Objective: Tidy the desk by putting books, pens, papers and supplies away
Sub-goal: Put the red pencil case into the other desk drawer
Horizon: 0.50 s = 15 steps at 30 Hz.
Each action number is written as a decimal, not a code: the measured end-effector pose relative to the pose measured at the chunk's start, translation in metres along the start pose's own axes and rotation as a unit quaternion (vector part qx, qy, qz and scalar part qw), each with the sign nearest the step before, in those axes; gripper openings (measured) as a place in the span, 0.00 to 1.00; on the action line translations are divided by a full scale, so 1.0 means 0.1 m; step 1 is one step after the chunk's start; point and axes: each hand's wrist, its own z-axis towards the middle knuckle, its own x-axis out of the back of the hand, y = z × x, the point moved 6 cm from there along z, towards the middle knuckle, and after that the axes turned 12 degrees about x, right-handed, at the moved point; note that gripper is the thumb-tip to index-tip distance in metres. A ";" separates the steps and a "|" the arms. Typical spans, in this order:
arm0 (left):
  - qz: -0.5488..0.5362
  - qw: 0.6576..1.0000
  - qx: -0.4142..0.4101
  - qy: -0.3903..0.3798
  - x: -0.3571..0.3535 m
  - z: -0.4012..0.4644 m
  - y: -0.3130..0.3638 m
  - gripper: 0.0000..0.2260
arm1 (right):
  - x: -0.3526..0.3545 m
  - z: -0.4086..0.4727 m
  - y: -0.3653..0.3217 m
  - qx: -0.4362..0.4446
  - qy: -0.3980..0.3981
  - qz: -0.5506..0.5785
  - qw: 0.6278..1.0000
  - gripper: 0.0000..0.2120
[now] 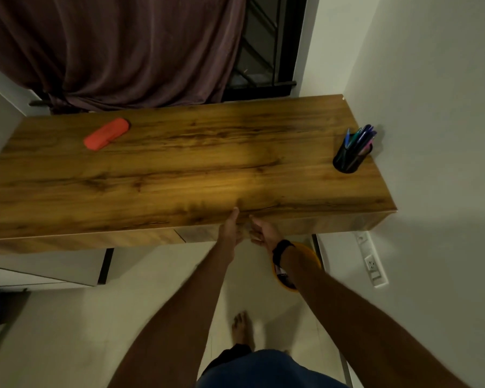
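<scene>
A flat orange-red oblong case (107, 133) is lying near the far left corner of the brown wood-grain desk (179, 169). At the middle of the near edge, the left hand (231, 229) is reaching with fingers straight, touching the edge, while the right hand (263, 230), beside it, is hanging loosely curled, holding nothing. A black cylindrical pen holder (350, 158) full of coloured pens (360, 138) is standing by the right edge.

Bare forearms, black wristband (282, 249) on right wrist, blue shorts (266, 369), bare foot (242, 327).
</scene>
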 end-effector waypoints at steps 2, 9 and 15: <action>0.032 0.999 -0.019 0.019 0.05 -0.05 -0.04 0.25 | -0.09 -0.06 -0.05 0.016 -0.019 -0.025 0.999 0.10; 0.084 0.989 -0.087 0.091 0.42 -0.30 0.00 0.26 | -0.42 0.01 -0.18 0.080 -0.050 -0.129 0.987 0.19; 0.095 0.978 -0.149 0.114 0.96 -0.38 0.39 0.19 | -0.88 0.16 -0.26 0.076 -0.061 -0.166 0.981 0.23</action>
